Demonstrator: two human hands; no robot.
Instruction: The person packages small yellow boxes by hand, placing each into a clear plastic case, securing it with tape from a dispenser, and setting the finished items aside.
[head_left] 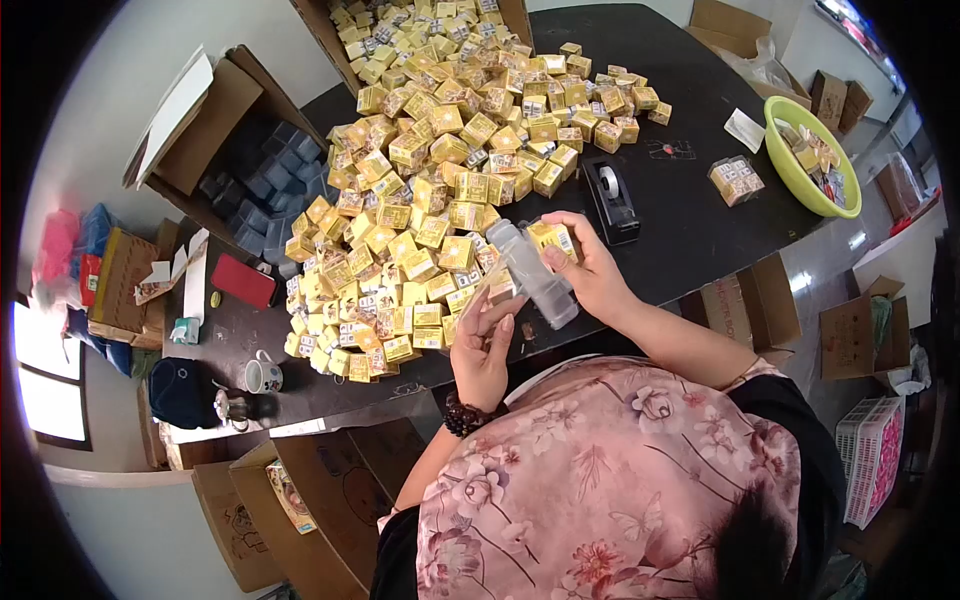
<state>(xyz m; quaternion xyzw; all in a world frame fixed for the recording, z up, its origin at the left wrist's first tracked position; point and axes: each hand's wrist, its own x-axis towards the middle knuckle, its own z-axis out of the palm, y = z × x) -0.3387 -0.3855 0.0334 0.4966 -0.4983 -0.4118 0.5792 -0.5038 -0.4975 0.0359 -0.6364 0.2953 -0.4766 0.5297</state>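
My right hand (592, 268) pinches a small yellow box (549, 238) between its thumb and fingers. Just below that box is a clear plastic container (540, 280), tilted, with a narrower end toward the pile; it lies between my two hands. My left hand (484, 345), a dark bead bracelet at its wrist, has its fingers stretched out and apart, fingertips right at the container's side. In front of both hands spreads a large heap of small yellow boxes (415, 240), some showing white printed sides.
A black tape dispenser (612, 205) stands right of the heap. Farther right are a wrapped pack (736, 181) and a lime-green basin (850, 203). A carton of clear containers (270, 180), a red flat item (244, 281) and a mug (263, 375) are at left.
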